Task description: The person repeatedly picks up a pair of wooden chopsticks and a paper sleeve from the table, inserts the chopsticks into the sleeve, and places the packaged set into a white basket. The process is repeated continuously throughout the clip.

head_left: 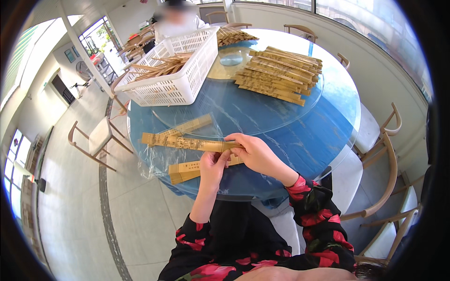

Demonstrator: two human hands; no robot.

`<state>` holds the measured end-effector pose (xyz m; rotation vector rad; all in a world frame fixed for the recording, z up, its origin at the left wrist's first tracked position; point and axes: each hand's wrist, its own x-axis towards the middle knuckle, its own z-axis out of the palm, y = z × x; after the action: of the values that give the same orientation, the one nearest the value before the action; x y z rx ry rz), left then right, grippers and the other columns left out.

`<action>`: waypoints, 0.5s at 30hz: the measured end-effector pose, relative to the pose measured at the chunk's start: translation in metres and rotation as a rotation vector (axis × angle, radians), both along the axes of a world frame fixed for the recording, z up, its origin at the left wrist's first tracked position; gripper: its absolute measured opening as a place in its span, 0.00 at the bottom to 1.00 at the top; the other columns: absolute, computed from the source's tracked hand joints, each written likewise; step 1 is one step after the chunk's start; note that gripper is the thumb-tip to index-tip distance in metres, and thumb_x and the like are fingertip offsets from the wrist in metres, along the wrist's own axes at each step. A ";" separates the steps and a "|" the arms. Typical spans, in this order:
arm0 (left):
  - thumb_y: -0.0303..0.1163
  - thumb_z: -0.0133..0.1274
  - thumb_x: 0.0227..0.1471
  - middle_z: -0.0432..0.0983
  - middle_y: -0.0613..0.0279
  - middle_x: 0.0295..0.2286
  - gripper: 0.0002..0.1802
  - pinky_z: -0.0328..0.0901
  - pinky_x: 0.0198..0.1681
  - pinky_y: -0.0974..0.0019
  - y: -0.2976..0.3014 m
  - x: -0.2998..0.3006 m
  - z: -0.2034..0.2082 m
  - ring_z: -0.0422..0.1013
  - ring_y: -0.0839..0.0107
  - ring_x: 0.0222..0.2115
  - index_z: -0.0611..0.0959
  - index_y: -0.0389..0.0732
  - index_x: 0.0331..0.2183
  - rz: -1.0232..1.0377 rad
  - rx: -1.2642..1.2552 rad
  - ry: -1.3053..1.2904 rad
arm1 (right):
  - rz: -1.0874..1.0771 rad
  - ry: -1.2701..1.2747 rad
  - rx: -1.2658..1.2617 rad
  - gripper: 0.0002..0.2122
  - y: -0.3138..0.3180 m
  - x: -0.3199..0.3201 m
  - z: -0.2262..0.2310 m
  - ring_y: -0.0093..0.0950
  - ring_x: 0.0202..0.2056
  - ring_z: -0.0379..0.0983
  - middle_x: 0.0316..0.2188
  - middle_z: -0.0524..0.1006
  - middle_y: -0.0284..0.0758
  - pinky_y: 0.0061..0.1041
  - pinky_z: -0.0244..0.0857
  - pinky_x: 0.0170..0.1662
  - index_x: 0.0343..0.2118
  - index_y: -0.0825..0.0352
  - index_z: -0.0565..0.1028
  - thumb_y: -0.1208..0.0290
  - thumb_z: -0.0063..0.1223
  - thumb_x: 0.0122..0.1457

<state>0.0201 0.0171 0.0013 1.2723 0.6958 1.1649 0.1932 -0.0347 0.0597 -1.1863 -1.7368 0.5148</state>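
Your left hand (212, 169) and right hand (254, 152) both pinched one gold printed sleeve (183, 142) at its right end, above the round table (276, 129). You seemed to be adjusting this end; the next move probably called for a steady pinch.

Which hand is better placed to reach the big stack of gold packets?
Right, probably: the right hand is nearer the stack of gold packets, while the left hand is farther left. Both are busy at the held packet's right end.
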 end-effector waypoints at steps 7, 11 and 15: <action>0.42 0.46 0.70 0.74 0.61 0.43 0.20 0.69 0.50 0.66 0.016 0.002 0.036 0.72 0.74 0.41 0.71 0.41 0.56 0.000 -0.114 -0.551 | 0.029 0.082 -0.232 0.09 0.024 -0.010 -0.001 0.36 0.28 0.75 0.25 0.77 0.42 0.32 0.67 0.34 0.41 0.71 0.75 0.71 0.56 0.64; 0.48 0.42 0.71 0.71 0.67 0.37 0.24 0.66 0.44 0.70 0.056 -0.008 0.035 0.67 0.75 0.34 0.70 0.45 0.59 -0.031 -0.184 -0.909 | 0.425 0.426 -0.518 0.15 0.031 -0.011 -0.007 0.21 0.32 0.72 0.30 0.78 0.32 0.22 0.66 0.35 0.55 0.70 0.71 0.68 0.50 0.70; 0.48 0.39 0.72 0.64 0.72 0.31 0.23 0.57 0.33 0.71 0.074 -0.023 0.029 0.56 0.78 0.26 0.71 0.45 0.59 -0.072 -0.202 -0.970 | 0.647 0.481 -0.506 0.24 0.024 0.004 -0.004 0.19 0.39 0.73 0.38 0.78 0.31 0.20 0.67 0.42 0.69 0.68 0.59 0.72 0.44 0.73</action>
<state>-0.0034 0.0913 0.0304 0.4414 0.0329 1.4214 0.1970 -0.0105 0.0554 -0.6970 -1.5720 1.5632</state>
